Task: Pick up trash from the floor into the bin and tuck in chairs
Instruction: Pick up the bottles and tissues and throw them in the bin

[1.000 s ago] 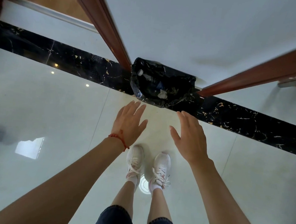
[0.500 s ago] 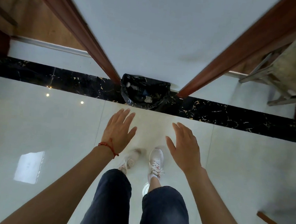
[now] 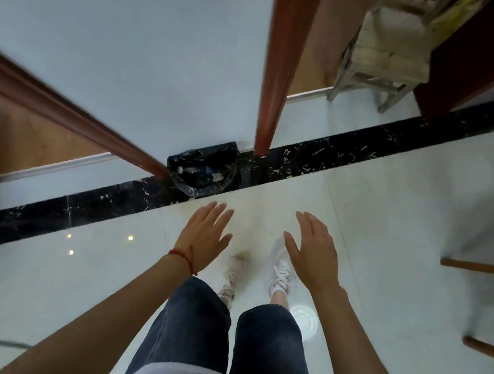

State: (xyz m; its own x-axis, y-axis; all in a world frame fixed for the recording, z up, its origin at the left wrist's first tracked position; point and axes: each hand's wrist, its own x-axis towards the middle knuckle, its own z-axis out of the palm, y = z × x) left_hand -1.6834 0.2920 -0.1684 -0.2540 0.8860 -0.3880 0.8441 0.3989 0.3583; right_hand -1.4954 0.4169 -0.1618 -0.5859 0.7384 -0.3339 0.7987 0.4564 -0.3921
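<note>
Hands held out flat over the floor (image 3: pixel 50 273), palms down, fingers spread, gripping nothing. Left hand (image 3: pixel 205 234) with a red string bracelet (image 3: pixel 183 256) at the wrist; right hand (image 3: pixel 313 250) level with it, well apart, a gap of pale tile between. Bin (image 3: pixel 203 170) lined with a black bag, just beyond the left hand's fingertips, standing on the black marble strip (image 3: pixel 348 154) against the white wall. Bits of trash (image 3: pixel 193 171) inside the bin, too blurred to name. Wooden door frames (image 3: pixel 276 69) on either side of the bin, one beyond each hand. Chair (image 3: pixel 382 49) far beyond the right hand, up in the doorway. Wooden legs (image 3: pixel 479 267) out to the right of the right hand. Below the hands, dark trousers (image 3: pixel 195 332) and pale sneakers (image 3: pixel 232 276).
</note>
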